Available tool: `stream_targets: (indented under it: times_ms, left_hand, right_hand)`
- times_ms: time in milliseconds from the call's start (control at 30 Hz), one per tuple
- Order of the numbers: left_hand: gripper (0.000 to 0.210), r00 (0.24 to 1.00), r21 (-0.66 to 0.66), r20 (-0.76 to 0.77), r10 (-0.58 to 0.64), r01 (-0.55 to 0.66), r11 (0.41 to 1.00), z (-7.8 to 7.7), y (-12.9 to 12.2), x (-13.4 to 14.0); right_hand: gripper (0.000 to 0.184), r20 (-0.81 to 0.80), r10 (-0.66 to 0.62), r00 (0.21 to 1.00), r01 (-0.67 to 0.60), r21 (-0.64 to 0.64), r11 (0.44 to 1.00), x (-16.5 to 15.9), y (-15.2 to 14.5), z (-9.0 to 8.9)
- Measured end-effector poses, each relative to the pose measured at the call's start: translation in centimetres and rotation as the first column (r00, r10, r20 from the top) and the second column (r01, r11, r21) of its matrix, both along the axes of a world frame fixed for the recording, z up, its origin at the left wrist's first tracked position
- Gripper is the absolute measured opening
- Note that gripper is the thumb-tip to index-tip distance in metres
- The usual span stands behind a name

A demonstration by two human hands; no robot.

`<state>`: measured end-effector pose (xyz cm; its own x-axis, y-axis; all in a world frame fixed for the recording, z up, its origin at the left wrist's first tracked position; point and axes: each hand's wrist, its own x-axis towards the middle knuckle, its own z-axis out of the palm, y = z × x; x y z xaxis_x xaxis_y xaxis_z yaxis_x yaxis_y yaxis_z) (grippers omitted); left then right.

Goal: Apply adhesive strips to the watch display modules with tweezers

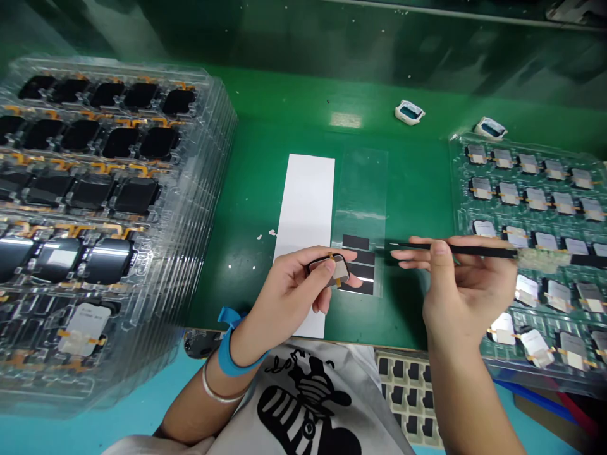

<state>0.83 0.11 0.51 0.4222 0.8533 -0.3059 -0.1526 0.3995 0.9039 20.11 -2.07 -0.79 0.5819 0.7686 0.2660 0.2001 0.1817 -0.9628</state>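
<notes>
Between the thumb and fingers of my left hand is a small display module, its silvery back with an orange flex strip turned up. My right hand grips black tweezers, their thin tips pointing left, apart from the module. Just beyond my left fingers, a clear plastic sheet lies on the green mat with several black rectangular stickers near its lower end. My left hand partly covers the stickers. A white paper strip lies alongside the sheet, its lower part hidden by my left hand.
Stacked clear trays of dark display modules stand at left. Another clear tray with rows of silver-backed modules is at right. Two small white frames sit at the back. Below the mat edge is a beige tray of black pieces.
</notes>
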Motion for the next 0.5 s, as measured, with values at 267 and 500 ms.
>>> stream_targets:
  times_ms: [267, 500]
  left_hand:
    - [0.027, 1.000, 0.004, 0.013, 0.020, -0.020, 1.000, -0.1, 0.1, 0.3]
    - [0.021, 0.997, 0.032, 0.073, 0.025, -0.027, 0.999, -0.1, 0.0, 0.1]
  right_hand:
    - [0.020, 0.028, -0.011, 1.000, 0.009, 0.066, 0.998, -0.1, 0.0, 0.1]
    - [0.022, 0.304, 0.295, 0.906, -0.348, 0.138, 0.927, -0.7, -1.2, 0.9]
